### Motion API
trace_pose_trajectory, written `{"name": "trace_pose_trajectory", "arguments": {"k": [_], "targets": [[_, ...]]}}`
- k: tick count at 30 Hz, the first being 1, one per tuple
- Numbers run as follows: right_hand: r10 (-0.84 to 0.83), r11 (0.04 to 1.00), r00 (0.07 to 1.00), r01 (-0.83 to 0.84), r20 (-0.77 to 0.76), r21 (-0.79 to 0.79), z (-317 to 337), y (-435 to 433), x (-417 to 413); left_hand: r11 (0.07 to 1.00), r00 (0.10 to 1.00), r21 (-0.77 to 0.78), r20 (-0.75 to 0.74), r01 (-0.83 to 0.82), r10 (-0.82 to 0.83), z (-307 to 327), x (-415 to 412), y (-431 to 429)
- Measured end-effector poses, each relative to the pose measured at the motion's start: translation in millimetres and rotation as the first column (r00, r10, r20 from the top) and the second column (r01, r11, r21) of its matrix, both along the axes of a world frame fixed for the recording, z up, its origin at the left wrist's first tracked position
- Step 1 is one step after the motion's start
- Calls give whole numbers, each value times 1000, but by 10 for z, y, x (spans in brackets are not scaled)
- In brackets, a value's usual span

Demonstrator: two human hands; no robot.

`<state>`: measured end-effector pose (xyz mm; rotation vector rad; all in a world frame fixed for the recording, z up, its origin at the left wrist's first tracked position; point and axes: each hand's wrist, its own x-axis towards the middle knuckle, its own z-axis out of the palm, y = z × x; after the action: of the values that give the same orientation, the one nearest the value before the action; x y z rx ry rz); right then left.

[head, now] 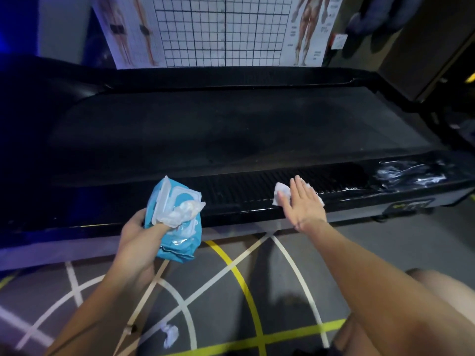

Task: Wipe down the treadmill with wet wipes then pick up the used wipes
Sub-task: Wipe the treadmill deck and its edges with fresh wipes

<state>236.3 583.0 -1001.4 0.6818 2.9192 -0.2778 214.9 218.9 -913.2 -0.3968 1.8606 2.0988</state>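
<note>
The lower part of the frame is a grey floor (pixel 218 304) crossed by white lines (pixel 73 281), some straight and some curved, and by yellow lines (pixel 238 276). At the top centre, a large white grid chart (pixel 221 29) ruled in black squares stands against the wall. Anatomical muscle figures (pixel 305 32) are printed down its right side and further body figures (pixel 133 29) on its left. A pale grey wall (pixel 61 27) shows in the upper left, washed with blue light (pixel 15 27) at the frame's edge. In the upper right, a small white-and-red wall plate (pixel 339 41) sits near a dark brownish panel (pixel 424 42). The room is dim.
</note>
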Motion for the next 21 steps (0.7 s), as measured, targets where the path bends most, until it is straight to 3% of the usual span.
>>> {"name": "trace_pose_trajectory", "arguments": {"k": [3, 10, 15, 21], "targets": [[-25, 1000, 999, 25, -38, 7, -32, -277, -136, 1000, 1000, 5, -3, -6, 6, -6, 5, 23], [264, 962, 960, -269, -99, -47, -121, -572, -206, 999, 1000, -40, 6, 14, -14, -82, -36, 67], [320, 944, 943, -309, -96, 113, -131, -102, 125, 999, 1000, -30, 10, 18, -18, -51, -60, 45], [542, 835, 831, -549, -126, -25, -25, -738, -100, 999, 1000, -32, 8, 21, -21, -53, -32, 58]]}}
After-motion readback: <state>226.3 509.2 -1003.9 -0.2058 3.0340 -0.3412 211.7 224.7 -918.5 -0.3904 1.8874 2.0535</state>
